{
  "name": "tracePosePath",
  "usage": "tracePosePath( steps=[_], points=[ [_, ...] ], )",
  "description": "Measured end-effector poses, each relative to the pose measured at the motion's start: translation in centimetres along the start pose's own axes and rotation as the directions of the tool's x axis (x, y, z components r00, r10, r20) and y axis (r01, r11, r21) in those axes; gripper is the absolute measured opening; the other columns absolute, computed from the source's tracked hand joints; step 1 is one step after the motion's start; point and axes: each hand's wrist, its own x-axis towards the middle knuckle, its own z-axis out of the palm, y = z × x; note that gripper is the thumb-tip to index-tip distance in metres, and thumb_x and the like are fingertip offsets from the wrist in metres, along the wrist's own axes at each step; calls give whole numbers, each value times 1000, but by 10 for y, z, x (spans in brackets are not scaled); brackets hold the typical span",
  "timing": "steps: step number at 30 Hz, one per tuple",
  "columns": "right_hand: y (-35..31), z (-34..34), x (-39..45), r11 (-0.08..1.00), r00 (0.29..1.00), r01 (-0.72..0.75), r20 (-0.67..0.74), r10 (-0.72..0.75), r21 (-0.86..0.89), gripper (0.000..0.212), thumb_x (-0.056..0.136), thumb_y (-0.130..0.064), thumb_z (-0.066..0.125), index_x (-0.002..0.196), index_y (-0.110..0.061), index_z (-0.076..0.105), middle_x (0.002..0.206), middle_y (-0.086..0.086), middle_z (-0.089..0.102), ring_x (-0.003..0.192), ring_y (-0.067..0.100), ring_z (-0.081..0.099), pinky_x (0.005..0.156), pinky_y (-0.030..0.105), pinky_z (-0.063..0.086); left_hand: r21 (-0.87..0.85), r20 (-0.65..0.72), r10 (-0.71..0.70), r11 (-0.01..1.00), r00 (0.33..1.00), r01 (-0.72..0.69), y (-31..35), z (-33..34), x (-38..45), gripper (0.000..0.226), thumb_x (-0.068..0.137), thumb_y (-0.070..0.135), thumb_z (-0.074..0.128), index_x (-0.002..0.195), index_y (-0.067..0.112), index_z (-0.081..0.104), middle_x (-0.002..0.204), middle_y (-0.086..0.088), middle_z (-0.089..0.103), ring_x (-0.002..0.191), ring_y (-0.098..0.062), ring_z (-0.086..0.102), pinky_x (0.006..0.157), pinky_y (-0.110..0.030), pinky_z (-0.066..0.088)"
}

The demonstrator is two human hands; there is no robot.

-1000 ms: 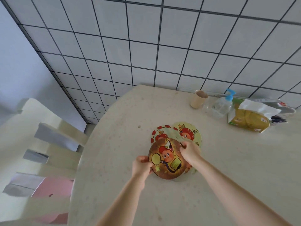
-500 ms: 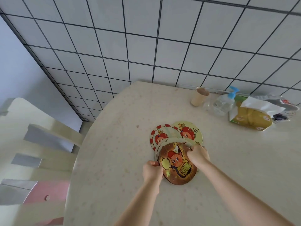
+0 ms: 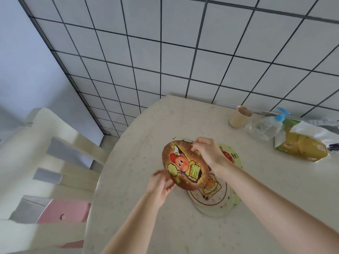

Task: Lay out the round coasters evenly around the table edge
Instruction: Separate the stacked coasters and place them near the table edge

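A brown round coaster [image 3: 183, 167] with a cartoon figure is lifted and tilted above the beige table [image 3: 139, 136]. My left hand [image 3: 159, 186] grips its lower left edge and my right hand [image 3: 209, 153] pinches its upper right edge. Under it lies a pile of other round coasters: a white one with a brown ring [image 3: 212, 195] on top, and a pale yellow one [image 3: 233, 156] behind my right wrist. A further coaster's edge shows just above the lifted one.
A paper cup [image 3: 240, 117], a clear pump bottle with a blue top [image 3: 266, 127] and a yellow tissue pack [image 3: 304, 147] stand at the back right by the tiled wall. A cream slatted chair [image 3: 55, 162] with a pink seat stands at the table's left edge.
The brown coaster has come up off the pile and tilted toward the left; both hands moved up with it, uncovering the white coaster beneath.
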Motion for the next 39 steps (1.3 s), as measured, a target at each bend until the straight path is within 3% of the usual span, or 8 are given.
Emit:
tracePosePath(
  steps=[7, 12, 14, 17, 20, 27, 33, 39],
  points=[
    [-10, 37, 71, 991, 994, -86, -60, 92, 103, 11, 85, -15, 57, 74, -16, 60, 85, 10, 68, 79, 27, 66, 71, 39, 54, 129, -76, 188, 976, 979, -177, 81, -34, 30, 15, 86, -4, 52, 93, 7, 59, 98, -15, 67, 88, -25, 63, 77, -37, 53],
    [8, 55, 109, 974, 973, -214, -73, 219, 68, 17, 86, -7, 51, 77, -15, 63, 85, 9, 66, 79, 24, 64, 83, 49, 59, 350, -117, 301, 904, 947, -244, 112, -45, 62, 14, 77, -5, 63, 83, 7, 61, 83, -16, 68, 73, -27, 64, 74, -43, 58],
    [16, 61, 116, 959, 957, -273, -80, 280, 81, 21, 87, -4, 50, 74, -17, 60, 89, 10, 64, 84, 27, 65, 78, 50, 60, 443, -113, 336, 859, 935, -255, 120, -46, 73, 14, 76, -4, 64, 80, 9, 62, 79, -16, 68, 71, -28, 63, 76, -45, 58],
    [28, 66, 120, 932, 930, -336, -106, 351, 136, 23, 88, -2, 51, 71, -17, 56, 91, 12, 63, 89, 33, 68, 72, 51, 61, 572, -86, 374, 777, 923, -262, 129, -43, 83, 15, 76, -1, 63, 86, 10, 64, 61, -9, 62, 54, -20, 56, 54, -28, 52],
    [40, 67, 122, 909, 910, -377, -110, 399, 179, 19, 88, -2, 52, 75, -14, 58, 95, 15, 64, 91, 36, 68, 70, 52, 61, 634, -36, 403, 717, 914, -291, 133, -37, 95, 18, 74, -1, 65, 89, 8, 65, 60, -9, 62, 51, -22, 54, 61, -35, 49],
    [51, 60, 124, 941, 926, -332, -169, 337, 57, 21, 93, -7, 46, 80, -20, 55, 78, 4, 57, 70, 22, 61, 80, 48, 60, 644, -46, 381, 718, 924, -264, 118, -34, 101, 17, 70, 4, 71, 75, 18, 64, 74, -7, 65, 71, -26, 59, 66, -37, 52],
    [45, 64, 105, 962, 961, -234, -186, 207, -142, 21, 88, -10, 43, 90, -10, 64, 102, 19, 65, 95, 36, 65, 84, 50, 58, 566, -122, 351, 793, 928, -225, 92, -42, 78, 14, 77, 2, 64, 84, 14, 61, 81, -7, 63, 71, -22, 57, 73, -39, 58],
    [58, 69, 60, 963, 962, -255, -128, 243, -88, 26, 92, -11, 44, 106, -9, 66, 98, 15, 68, 88, 32, 69, 73, 47, 62, 546, -87, 330, 805, 940, -232, 73, -68, 41, 13, 82, 1, 64, 84, 13, 61, 90, -11, 69, 79, -25, 65, 75, -39, 58]
  ],
)
